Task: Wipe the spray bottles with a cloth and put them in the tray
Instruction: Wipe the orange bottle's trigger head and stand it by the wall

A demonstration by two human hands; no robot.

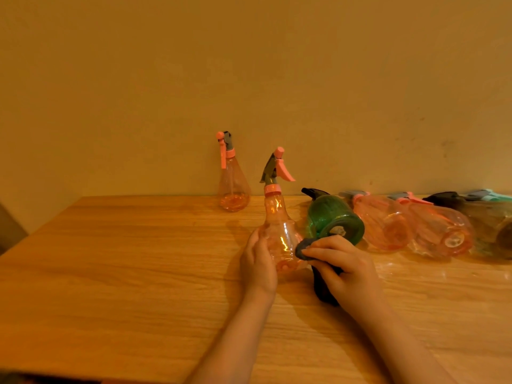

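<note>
Middle of the frame, the left hand (259,263) is gripping a clear orange spray bottle (278,232) around its lower body, holding it upright just above the wooden surface (124,259). The right hand (345,268) is pinching a dark cloth (304,249) and pressing it against the bottle's right side. Another orange bottle (232,187) is standing near the wall behind. A green bottle (333,217) and several more are lying on their sides along the right.

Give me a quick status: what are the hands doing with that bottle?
Left hand grips pink spray bottle. Right hand presses dark cloth on its side. Green bottle lies close behind. No tray in view.
</note>
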